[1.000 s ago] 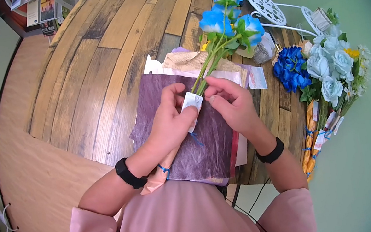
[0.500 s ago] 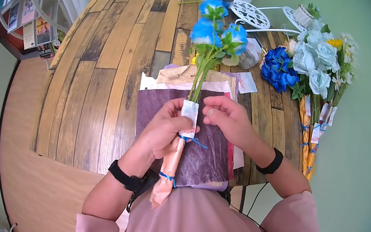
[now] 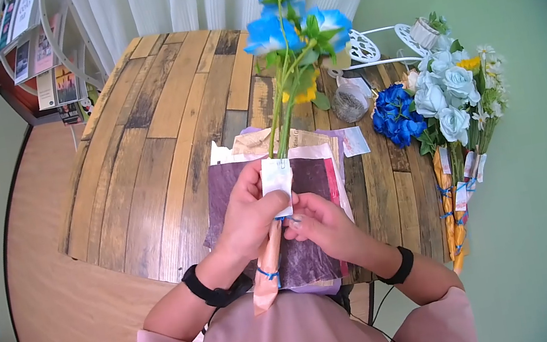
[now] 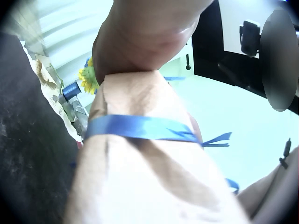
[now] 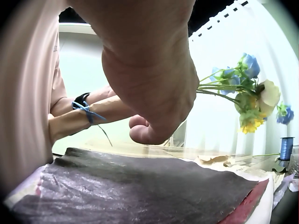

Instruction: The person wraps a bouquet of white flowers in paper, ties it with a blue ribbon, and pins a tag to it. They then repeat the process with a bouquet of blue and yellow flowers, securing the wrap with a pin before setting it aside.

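A bouquet of blue-and-white flowers [image 3: 272, 35] with a yellow bloom [image 3: 302, 89] stands upright over the table. My left hand [image 3: 246, 215] grips its stems, the thumb pressing a white paper tag [image 3: 277, 174] against them. Tan paper [image 3: 270, 251] wraps the lower stems, bound with a blue ribbon [image 4: 140, 127] that also shows in the right wrist view. Just below the tag, my right hand [image 3: 325, 227] pinches at a second blue ribbon [image 3: 282, 219] with curled fingers. In the right wrist view, the right hand largely hides the middle of the bouquet.
Dark purple wrapping sheets [image 3: 315, 250] lie under the hands on the plank table [image 3: 136, 164]. To the right are a dark blue bunch [image 3: 398, 119] and pale blue roses [image 3: 448, 97], stems wrapped and tied. A white metal stand [image 3: 369, 48] and a blue ribbon spool [image 5: 286, 148] stand farther back.
The bouquet has swung more upright and leftward in the head view. My right hand has moved down from beside the tag to the ribbon under it; my left hand keeps its grip.
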`<move>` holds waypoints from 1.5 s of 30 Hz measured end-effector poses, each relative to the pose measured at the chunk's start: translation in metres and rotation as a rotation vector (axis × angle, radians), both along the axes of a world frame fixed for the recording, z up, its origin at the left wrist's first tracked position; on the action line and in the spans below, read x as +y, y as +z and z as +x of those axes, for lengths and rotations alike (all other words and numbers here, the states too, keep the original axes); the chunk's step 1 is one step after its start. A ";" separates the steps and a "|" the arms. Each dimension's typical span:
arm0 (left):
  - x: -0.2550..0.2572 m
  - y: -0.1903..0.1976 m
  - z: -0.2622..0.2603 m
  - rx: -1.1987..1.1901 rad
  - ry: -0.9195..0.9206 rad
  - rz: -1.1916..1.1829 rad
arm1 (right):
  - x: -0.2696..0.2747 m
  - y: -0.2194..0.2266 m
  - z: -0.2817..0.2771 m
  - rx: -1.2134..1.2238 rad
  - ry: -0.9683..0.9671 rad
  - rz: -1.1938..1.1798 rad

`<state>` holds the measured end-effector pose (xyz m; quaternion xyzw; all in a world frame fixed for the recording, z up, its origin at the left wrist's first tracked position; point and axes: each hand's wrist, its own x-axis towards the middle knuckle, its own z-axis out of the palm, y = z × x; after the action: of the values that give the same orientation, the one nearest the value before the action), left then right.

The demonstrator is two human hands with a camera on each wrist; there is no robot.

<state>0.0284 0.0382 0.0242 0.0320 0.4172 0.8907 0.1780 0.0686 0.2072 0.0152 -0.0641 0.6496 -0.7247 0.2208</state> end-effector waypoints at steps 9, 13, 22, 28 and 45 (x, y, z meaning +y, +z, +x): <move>0.021 0.015 0.020 0.297 0.239 -0.003 | -0.010 0.002 0.023 0.018 0.045 0.012; 0.024 0.017 0.021 0.357 0.238 0.040 | -0.009 0.018 0.025 0.037 0.114 0.190; 0.014 0.024 0.006 0.348 0.027 0.074 | -0.008 0.006 0.034 0.138 -0.164 0.080; 0.014 0.016 0.007 0.223 -0.135 -0.250 | 0.050 0.041 0.036 0.453 -0.429 0.488; 0.095 -0.006 0.021 0.326 -0.650 -0.464 | 0.245 0.070 0.155 0.476 -1.163 0.959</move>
<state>0.0499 0.1336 0.0184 0.2613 0.5972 0.6543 0.3833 0.2234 0.4526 0.0851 0.2344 0.8503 -0.3315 -0.3349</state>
